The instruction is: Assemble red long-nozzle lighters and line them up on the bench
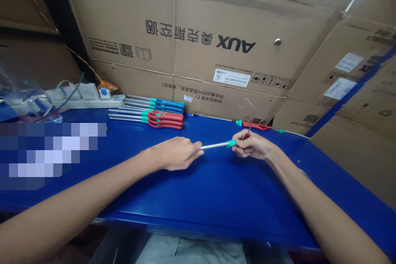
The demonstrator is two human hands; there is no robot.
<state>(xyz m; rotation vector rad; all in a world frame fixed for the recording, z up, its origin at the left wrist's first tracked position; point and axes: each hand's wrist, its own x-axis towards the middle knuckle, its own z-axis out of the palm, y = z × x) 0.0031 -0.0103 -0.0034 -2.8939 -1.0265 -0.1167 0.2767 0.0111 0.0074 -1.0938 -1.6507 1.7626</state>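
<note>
Between my hands runs a thin metal lighter tube (pixel 215 146) with a green collar at its right end. My left hand (pixel 181 152) is closed round the tube's left end. The fingers of my right hand (pixel 252 145) close at the collar and hide whatever lies beyond it. A small screwdriver (pixel 247 135) with a dark red handle is also in my right hand, its thin shaft pointing up. Behind my left hand lie stacked red lighters (pixel 167 119) and blue lighters (pixel 170 106), metal tubes toward the left. A red lighter body (pixel 255 125) lies behind my right hand.
The blue table (pixel 198 198) is backed by a large cardboard panel (pixel 198 16), with more cardboard (pixel 355 152) at the right. A white power strip (pixel 86 101) with plugs and cables sits at the back left, near a clear plastic bag (pixel 27 78). A blurred patch covers the left side.
</note>
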